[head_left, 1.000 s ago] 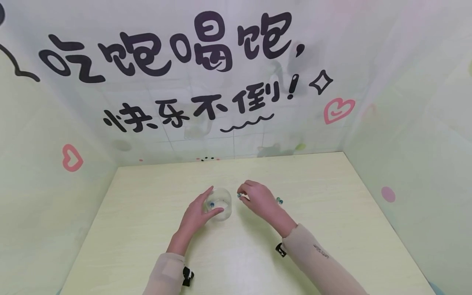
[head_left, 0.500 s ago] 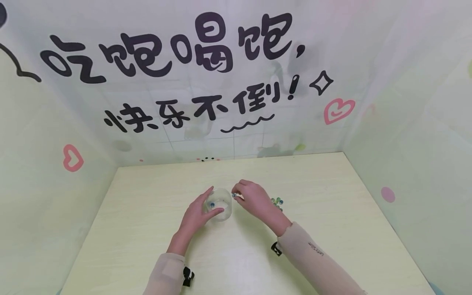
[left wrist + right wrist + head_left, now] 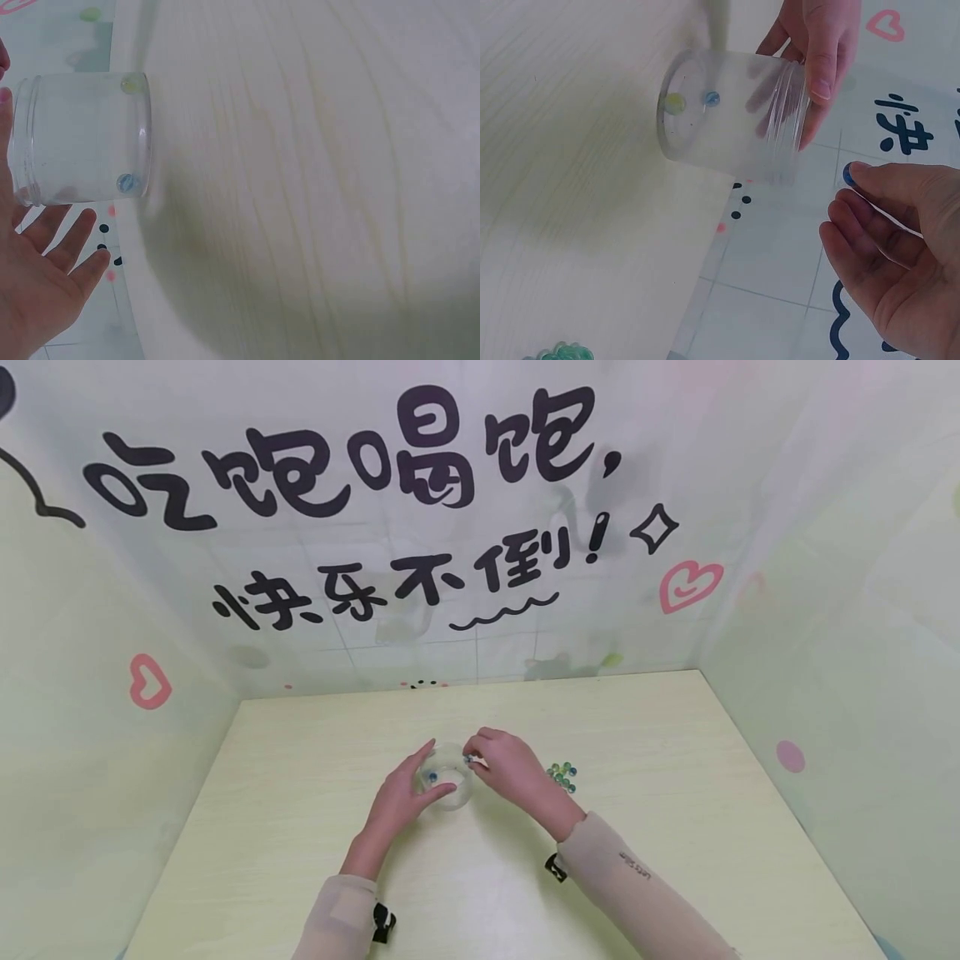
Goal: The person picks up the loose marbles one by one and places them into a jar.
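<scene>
My left hand (image 3: 396,800) holds a clear plastic jar (image 3: 452,802) by its upper part, thumb on the near side and fingers round the far side. The jar (image 3: 82,139) stands upright on the table. Inside, at the bottom, lie a blue marble (image 3: 712,98) and a yellow-green marble (image 3: 675,103). My right hand (image 3: 512,768) pinches another blue marble (image 3: 848,174) between thumb and fingertips, just beside the jar's right rim. In the right wrist view that marble is mostly hidden by the thumb, and a small gap separates it from the jar's mouth.
Several green and blue marbles (image 3: 562,777) lie in a cluster on the table, right of the right hand. The pale wooden table (image 3: 315,760) meets a printed wall covering (image 3: 480,652) at the back, with further panels on both sides.
My right hand has moved left with the blue marble, up to the jar's rim. More of the marble cluster behind it now shows. The left hand and jar stay in place.
</scene>
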A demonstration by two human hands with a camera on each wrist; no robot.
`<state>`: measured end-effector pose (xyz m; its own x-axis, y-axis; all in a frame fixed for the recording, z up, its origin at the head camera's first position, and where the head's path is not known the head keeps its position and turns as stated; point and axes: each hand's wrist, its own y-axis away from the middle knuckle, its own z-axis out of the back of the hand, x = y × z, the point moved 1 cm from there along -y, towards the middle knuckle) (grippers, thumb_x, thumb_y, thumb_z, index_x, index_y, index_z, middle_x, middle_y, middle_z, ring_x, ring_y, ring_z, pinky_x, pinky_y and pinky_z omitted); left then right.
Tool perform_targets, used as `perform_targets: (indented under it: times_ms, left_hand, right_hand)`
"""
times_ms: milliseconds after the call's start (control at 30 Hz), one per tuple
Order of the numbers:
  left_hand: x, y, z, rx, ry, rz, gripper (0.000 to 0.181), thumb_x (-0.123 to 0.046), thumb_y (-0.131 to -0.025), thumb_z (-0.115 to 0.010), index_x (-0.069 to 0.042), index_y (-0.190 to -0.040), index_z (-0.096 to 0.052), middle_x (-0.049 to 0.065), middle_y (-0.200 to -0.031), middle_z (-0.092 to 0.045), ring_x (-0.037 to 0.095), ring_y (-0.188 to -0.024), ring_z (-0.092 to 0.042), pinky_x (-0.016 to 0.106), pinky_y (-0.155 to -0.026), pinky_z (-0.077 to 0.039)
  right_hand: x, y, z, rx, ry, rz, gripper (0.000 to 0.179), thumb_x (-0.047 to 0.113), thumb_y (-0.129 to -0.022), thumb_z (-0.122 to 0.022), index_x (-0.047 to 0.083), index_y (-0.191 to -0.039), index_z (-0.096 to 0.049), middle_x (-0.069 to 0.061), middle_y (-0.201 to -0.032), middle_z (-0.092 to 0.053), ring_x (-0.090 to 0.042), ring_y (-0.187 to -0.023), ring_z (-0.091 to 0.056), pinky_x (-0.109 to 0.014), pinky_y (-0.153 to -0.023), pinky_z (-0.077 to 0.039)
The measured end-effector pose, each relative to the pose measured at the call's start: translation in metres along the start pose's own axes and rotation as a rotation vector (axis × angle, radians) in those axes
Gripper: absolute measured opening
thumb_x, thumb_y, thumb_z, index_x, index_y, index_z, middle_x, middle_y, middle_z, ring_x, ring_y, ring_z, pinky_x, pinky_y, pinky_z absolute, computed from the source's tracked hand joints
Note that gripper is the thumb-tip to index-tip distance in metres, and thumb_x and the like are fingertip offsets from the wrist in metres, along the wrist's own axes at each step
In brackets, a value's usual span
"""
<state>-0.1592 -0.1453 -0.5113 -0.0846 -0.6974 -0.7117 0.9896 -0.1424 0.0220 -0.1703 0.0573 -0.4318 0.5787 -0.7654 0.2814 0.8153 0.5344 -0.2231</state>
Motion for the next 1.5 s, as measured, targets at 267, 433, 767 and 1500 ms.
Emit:
perform_targets:
  times_ms: [267, 433, 767, 1500]
  left_hand:
    - [0.0003, 0.0005, 0.0004, 0.000, -0.005, -0.005, 0.088, -0.053, -0.083, -0.075, -0.022, -0.156, -0.036, 0.015, -0.156, -0.044, 0.039, -0.144, -0.041, 0.058, -0.114, -0.040]
    - [-0.0007, 0.0013, 0.0009, 0.001, -0.002, -0.002, 0.089, -0.054, -0.083, -0.075, -0.023, -0.156, -0.035, 0.012, -0.155, -0.046, 0.038, -0.145, -0.040, 0.058, -0.115, -0.039]
    - [-0.0009, 0.0005, 0.0007, 0.001, -0.007, 0.003, 0.089, -0.053, -0.083, -0.075, -0.023, -0.156, -0.034, 0.011, -0.155, -0.046, 0.037, -0.145, -0.040, 0.058, -0.114, -0.040]
    - [0.0007, -0.0001, -0.0005, 0.003, -0.019, 0.004, 0.089, -0.054, -0.083, -0.074, -0.024, -0.157, -0.034, 0.013, -0.156, -0.044, 0.038, -0.145, -0.040, 0.058, -0.113, -0.041]
  right_hand:
    - [0.0022, -0.0013, -0.0030, 0.000, 0.013, 0.008, 0.012, 0.016, -0.091, -0.074, 0.011, -0.101, -0.075, 0.000, -0.096, -0.071, -0.012, -0.087, -0.069, -0.025, -0.077, -0.059]
    - [0.0029, -0.0024, -0.0052, 0.002, 0.011, 0.008, 0.012, 0.015, -0.090, -0.074, 0.011, -0.101, -0.075, -0.001, -0.096, -0.071, -0.012, -0.086, -0.069, -0.025, -0.077, -0.060]
    - [0.0060, -0.0047, -0.0061, 0.020, 0.013, 0.003, 0.012, 0.016, -0.091, -0.074, 0.012, -0.102, -0.075, 0.000, -0.097, -0.072, -0.012, -0.087, -0.069, -0.025, -0.079, -0.060]
    - [0.0075, -0.0039, -0.0083, 0.024, 0.032, 0.004, 0.013, 0.016, -0.090, -0.075, 0.013, -0.103, -0.075, 0.001, -0.097, -0.071, -0.012, -0.086, -0.069, -0.024, -0.077, -0.059]
